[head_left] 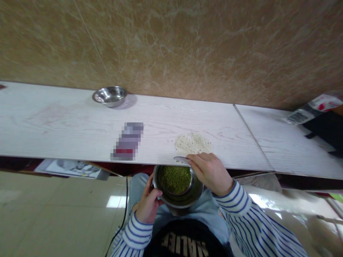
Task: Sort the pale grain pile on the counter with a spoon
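Note:
My left hand grips the rim of a steel bowl filled with green beans, holding it in my lap just below the table edge. My right hand is closed on a metal spoon whose bowl end lies over the table's front edge, above the bean bowl. A small heap of white rice grains lies on the white wooden table, just beyond the spoon and my right fingers.
An empty steel bowl stands at the table's back edge by the marbled wall. A blurred-out flat object lies left of the rice. A packet and dark items sit at far right. A black cable hangs left of my lap.

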`<act>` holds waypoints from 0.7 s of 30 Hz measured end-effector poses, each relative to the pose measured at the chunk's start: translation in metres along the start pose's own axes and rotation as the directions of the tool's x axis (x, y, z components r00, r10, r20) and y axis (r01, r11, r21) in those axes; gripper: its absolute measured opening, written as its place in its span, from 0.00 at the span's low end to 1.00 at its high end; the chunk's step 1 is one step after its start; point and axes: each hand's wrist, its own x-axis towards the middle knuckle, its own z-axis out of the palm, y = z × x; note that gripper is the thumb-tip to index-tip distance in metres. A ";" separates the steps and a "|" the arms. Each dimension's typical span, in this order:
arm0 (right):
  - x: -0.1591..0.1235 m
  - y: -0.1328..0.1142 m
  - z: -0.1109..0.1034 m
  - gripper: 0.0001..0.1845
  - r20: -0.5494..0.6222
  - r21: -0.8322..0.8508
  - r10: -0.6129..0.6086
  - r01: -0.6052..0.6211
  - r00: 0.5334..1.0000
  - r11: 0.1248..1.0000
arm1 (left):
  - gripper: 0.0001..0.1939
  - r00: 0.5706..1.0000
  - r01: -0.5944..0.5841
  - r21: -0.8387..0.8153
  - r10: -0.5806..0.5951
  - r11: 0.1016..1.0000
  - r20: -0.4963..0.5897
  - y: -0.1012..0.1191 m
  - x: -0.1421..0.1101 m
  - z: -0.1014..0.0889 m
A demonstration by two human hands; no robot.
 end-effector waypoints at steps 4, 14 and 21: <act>-0.006 -0.012 0.000 0.12 0.003 -0.028 -0.055 0.055 0.998 0.998 | 0.36 0.999 -0.031 -0.001 0.031 1.000 -0.030 -0.004 -0.001 0.000; -0.014 -0.006 0.003 0.12 -0.110 0.006 0.103 -0.103 0.989 0.995 | 0.36 1.000 -0.006 -0.008 0.006 1.000 -0.017 -0.004 -0.002 -0.001; -0.024 0.027 -0.004 0.12 -0.203 0.013 0.187 -0.189 0.961 0.982 | 0.38 1.000 0.011 -0.015 -0.012 1.000 -0.013 -0.002 0.000 -0.004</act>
